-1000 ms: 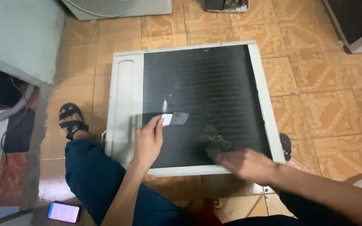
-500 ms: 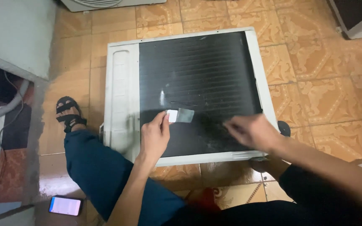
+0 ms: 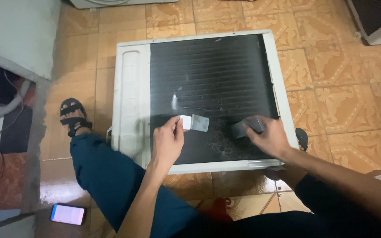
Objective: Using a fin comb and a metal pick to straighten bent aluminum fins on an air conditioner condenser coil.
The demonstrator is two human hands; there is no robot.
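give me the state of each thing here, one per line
air conditioner unit: lying flat on the tiled floor, dark finned coil facing up
finned coil: dusty, with a scuffed grey patch near the hands
left hand: pinching a small white and grey scraper against the coil
right hand: gripping a dark brush on the coil
phone: on the floor, screen lit
sandal: worn on the foot, flat on the floor

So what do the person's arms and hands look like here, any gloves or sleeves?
Both are bare: no gloves, rings or watch visible on the left hand or the right hand. Forearms are uncovered as far as the frame shows, with no sleeve in view. Dark blue trousers are worn.
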